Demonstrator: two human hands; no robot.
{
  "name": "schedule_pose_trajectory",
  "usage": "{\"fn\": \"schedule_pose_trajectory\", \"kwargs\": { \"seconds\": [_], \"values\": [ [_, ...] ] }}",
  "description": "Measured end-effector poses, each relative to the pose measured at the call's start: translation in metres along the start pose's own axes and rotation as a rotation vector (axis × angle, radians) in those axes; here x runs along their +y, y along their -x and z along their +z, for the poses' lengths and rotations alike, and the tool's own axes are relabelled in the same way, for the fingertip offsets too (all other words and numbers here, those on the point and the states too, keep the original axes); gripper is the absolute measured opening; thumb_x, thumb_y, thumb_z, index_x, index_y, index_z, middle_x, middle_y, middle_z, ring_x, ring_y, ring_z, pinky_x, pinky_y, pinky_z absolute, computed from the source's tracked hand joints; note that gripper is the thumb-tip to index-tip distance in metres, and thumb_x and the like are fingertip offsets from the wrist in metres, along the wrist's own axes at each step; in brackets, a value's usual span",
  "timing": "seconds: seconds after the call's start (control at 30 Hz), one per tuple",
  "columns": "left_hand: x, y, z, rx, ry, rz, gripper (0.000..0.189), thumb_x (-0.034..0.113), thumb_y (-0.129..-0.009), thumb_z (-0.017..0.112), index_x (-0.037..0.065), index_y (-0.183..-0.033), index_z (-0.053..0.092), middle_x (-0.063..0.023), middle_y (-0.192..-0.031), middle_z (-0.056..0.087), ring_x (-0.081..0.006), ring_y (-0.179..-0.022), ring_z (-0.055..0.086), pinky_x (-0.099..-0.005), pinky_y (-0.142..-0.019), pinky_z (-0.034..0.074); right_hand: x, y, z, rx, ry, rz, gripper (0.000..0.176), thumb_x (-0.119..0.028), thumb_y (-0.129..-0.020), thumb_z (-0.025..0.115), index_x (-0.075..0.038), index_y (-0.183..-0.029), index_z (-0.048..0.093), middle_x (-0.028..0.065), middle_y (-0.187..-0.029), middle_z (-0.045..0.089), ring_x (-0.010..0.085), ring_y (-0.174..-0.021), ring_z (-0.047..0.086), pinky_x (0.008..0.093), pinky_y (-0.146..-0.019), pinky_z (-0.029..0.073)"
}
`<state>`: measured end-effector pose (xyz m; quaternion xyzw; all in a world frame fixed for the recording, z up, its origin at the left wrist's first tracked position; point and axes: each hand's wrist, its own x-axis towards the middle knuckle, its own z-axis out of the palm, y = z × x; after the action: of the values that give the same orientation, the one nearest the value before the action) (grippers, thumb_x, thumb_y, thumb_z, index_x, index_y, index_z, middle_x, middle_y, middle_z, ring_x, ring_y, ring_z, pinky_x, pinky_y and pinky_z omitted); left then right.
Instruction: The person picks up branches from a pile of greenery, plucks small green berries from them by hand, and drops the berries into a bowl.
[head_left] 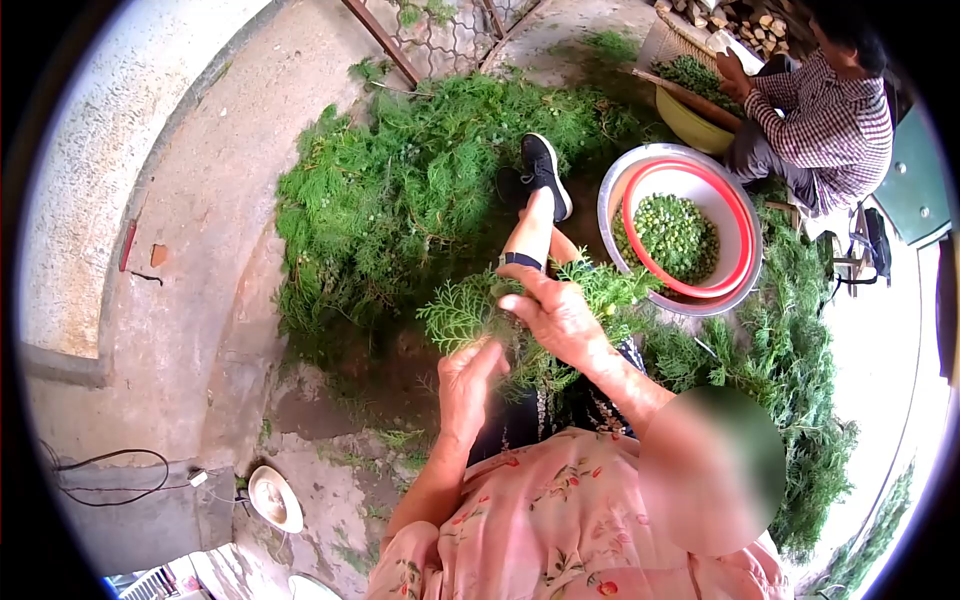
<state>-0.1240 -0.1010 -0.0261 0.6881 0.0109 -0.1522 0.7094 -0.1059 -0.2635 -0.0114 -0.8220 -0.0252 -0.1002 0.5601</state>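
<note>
Above my lap I hold a flat-leaved evergreen sprig (458, 312), cypress-like, with fronds showing on both sides of my hands. My right hand (562, 318) is closed round it, thumb and forefinger pinched near its middle. Just below and to the left, my left hand (468, 390) has its fingers curled together at the sprig's lower edge; its fingertips are slightly blurred. Whatever lies between those fingertips is partly hidden. Right of my knees, a white basin with a red rim (745, 225) holds many small green cones (676, 238), and sits inside a wider metal basin (612, 200).
Cut evergreen branches (400, 190) are heaped ahead, with more branches (780, 350) at right. A co-worker (825, 120) sits at upper right beside a yellow-green basin (685, 125) and a tray of green cones (690, 75). A white bowl (274, 498) lies lower left, near a black cable (120, 455).
</note>
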Motion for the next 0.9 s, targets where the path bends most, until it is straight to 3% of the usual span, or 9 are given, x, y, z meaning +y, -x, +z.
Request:
{"fn": "schedule_pose_trajectory", "kwargs": {
  "seconds": [0.07, 0.3, 0.43, 0.57, 0.6, 0.67, 0.7, 0.8, 0.9],
  "values": [
    [-0.001, 0.003, 0.002, -0.006, -0.019, 0.028, 0.023, 0.017, -0.085, 0.059, 0.001, -0.069, 0.063, 0.0024, -0.065, 0.058, -0.0045, -0.061, 0.046, -0.021, -0.058, 0.034, -0.008, -0.006, 0.006, -0.019, 0.133, -0.008, 0.029, -0.024, -0.082, 0.062, -0.004, -0.102, 0.056, 0.0203, -0.074, 0.06, 0.0372, -0.072, 0.06, 0.0441, -0.063, 0.047],
    [0.012, 0.001, 0.006, 0.026, -0.134, 0.006, 0.026, 0.02, -0.082, 0.061, 0.001, -0.064, 0.06, 0.0012, -0.06, 0.056, -0.0053, -0.055, 0.043, -0.0228, -0.053, 0.031, 0.023, -0.003, 0.022, 0.3, -0.046, -0.083, 0.016, -0.012, -0.082, 0.064, 0.002, -0.086, 0.057, 0.0157, -0.06, 0.056, 0.03, -0.052, 0.055, 0.0366, -0.051, 0.045],
    [-0.001, 0.0, -0.002, 0.07, -0.034, -0.018, 0.021, 0.018, -0.082, 0.061, 0.0, -0.07, 0.064, -0.0013, -0.059, 0.057, -0.0076, -0.055, 0.046, -0.0225, -0.055, 0.034, 0.042, -0.015, -0.025, 0.371, -0.862, 0.552, 0.024, -0.024, -0.094, 0.048, -0.002, -0.093, 0.056, 0.0, -0.057, 0.046, 0.0094, -0.04, 0.04, 0.0226, -0.037, 0.032],
    [-0.014, -0.009, -0.019, 0.126, 0.101, -0.076, 0.019, 0.015, -0.084, 0.061, -0.004, -0.084, 0.064, -0.0052, -0.063, 0.058, -0.0123, -0.058, 0.052, -0.0247, -0.058, 0.04, 0.054, -0.019, -0.084, 0.537, -0.729, 0.615, 0.022, -0.023, -0.092, 0.051, -0.002, -0.089, 0.055, 0.0004, -0.061, 0.048, 0.0115, -0.052, 0.048, 0.0223, -0.047, 0.037],
    [-0.017, -0.011, -0.023, 0.14, 0.122, -0.072, 0.019, 0.015, -0.084, 0.061, -0.004, -0.085, 0.063, -0.0055, -0.064, 0.059, -0.0126, -0.058, 0.052, -0.0246, -0.058, 0.04, 0.092, -0.014, -0.111, 0.447, -0.363, 0.512, 0.023, -0.023, -0.091, 0.052, 0.0, -0.092, 0.054, 0.003, -0.066, 0.05, 0.0133, -0.062, 0.051, 0.0239, -0.055, 0.041],
    [-0.022, -0.016, -0.028, 0.197, 0.154, -0.082, 0.018, 0.014, -0.084, 0.062, -0.004, -0.087, 0.063, -0.0061, -0.065, 0.059, -0.0128, -0.057, 0.053, -0.0241, -0.055, 0.039, 0.108, -0.015, -0.145, 0.613, -0.536, 0.422, 0.025, -0.02, -0.089, 0.054, 0.003, -0.098, 0.054, 0.0087, -0.08, 0.056, 0.0178, -0.078, 0.056, 0.0266, -0.069, 0.047],
    [-0.024, -0.018, -0.03, 0.217, 0.145, -0.073, 0.019, 0.015, -0.084, 0.062, -0.004, -0.087, 0.063, -0.006, -0.064, 0.059, -0.0127, -0.057, 0.053, -0.024, -0.054, 0.039, 0.087, -0.018, -0.158, 0.863, -1.068, 0.428, 0.026, -0.017, -0.088, 0.055, 0.005, -0.1, 0.055, 0.0117, -0.088, 0.059, 0.0207, -0.084, 0.06, 0.0276, -0.075, 0.049],
    [-0.03, -0.022, -0.035, 0.231, 0.151, -0.07, 0.019, 0.015, -0.085, 0.062, -0.004, -0.087, 0.063, -0.0057, -0.063, 0.058, -0.0125, -0.057, 0.052, -0.024, -0.054, 0.039, 0.147, -0.004, -0.196, 0.859, -0.919, 0.249, 0.031, -0.018, -0.089, 0.053, 0.007, -0.107, 0.049, 0.0125, -0.096, 0.057, 0.0236, -0.096, 0.056, 0.0341, -0.088, 0.047],
    [-0.033, -0.025, -0.037, 0.259, 0.152, -0.047, 0.019, 0.015, -0.085, 0.062, -0.004, -0.087, 0.064, -0.0056, -0.062, 0.058, -0.0124, -0.056, 0.051, -0.0241, -0.054, 0.039, 0.17, 0.004, -0.191, 0.805, -1.147, 0.365, 0.027, -0.015, -0.088, 0.054, 0.006, -0.105, 0.049, 0.013, -0.094, 0.059, 0.0257, -0.08, 0.06, 0.0374, -0.081, 0.051]
  ]
}}
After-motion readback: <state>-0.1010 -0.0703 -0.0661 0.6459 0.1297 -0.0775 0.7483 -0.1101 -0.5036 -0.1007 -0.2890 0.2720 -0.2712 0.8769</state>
